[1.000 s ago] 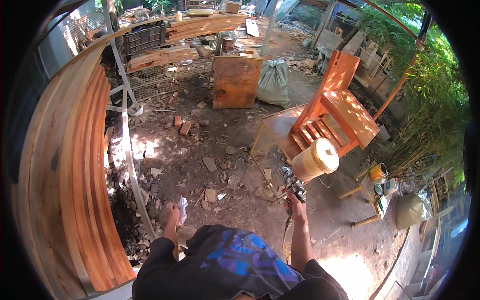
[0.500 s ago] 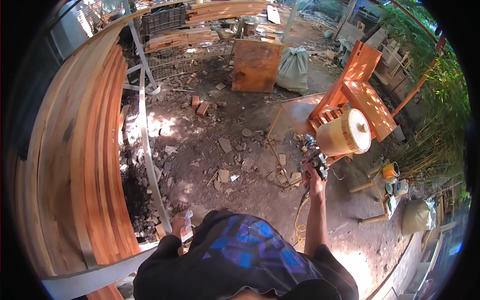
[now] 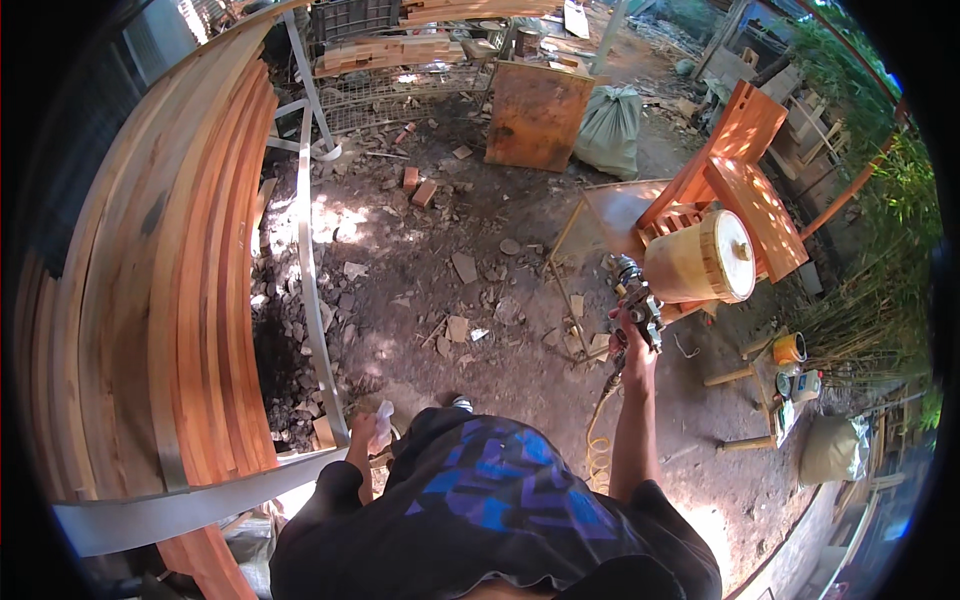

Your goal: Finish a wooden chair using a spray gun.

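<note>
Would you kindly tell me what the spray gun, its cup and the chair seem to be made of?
The spray gun in the right hand looks like metal, with shiny grey glints. Its cup is probably plastic, cloudy and stained amber. The chair appears wooden: thick reddish-brown planks, perhaps varnished.

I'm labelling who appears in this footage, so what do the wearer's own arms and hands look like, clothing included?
Both the left hand and the right hand are ungloved, and the forearms are bare. The black sleeves are short and look plain; they belong to a black shirt with a blue and purple patterned print.
</note>
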A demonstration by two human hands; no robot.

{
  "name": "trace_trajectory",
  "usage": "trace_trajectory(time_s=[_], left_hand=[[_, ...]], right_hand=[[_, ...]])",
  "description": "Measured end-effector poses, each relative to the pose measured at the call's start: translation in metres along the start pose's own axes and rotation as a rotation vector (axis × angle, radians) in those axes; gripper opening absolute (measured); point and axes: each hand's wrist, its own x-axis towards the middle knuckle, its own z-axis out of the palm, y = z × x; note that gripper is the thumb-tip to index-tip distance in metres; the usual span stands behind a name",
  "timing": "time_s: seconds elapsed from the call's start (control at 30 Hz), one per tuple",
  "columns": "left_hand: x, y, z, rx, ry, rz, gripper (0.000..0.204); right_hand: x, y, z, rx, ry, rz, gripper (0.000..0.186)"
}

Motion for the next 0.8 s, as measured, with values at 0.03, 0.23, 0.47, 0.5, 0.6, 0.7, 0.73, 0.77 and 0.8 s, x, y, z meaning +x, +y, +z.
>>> trace_trajectory(time_s=[0.03,0.23,0.47,0.5,0.6,0.7,0.73,0.77,0.8], left_hand=[[-0.003,0.000,0.000,0.030,0.005,-0.049,0.037],[-0.016,-0.003,0.003,-0.049,0.028,-0.095,0.035],[-0.018,-0.009,0.005,-0.021,0.036,-0.025,0.035],[-0.016,-0.010,0.005,-0.024,0.033,-0.014,0.034],[-0.008,-0.012,0.007,-0.018,0.033,0.011,0.033],[-0.001,-0.013,0.009,-0.017,0.017,-0.017,0.036],[0.001,-0.013,0.009,0.009,-0.001,-0.129,0.039],[0.003,-0.012,0.009,-0.020,-0.001,-0.055,0.039],[0.004,-0.011,0.009,0.004,0.011,-0.052,0.039]], right_hand=[[-0.003,-0.002,-0.002,-0.002,0.012,-0.015,0.036],[-0.010,0.005,-0.013,-0.068,-0.022,-0.032,0.036],[-0.021,0.017,-0.021,0.067,0.032,0.035,0.032],[-0.022,0.017,-0.022,0.067,0.020,0.027,0.030],[-0.021,0.021,-0.026,0.075,0.079,0.159,0.034],[-0.023,0.027,-0.035,0.126,-0.040,0.033,0.032],[-0.023,0.029,-0.037,0.105,0.024,0.061,0.032],[-0.022,0.030,-0.040,0.082,0.014,0.078,0.034],[-0.021,0.032,-0.043,0.049,0.005,0.109,0.036]])
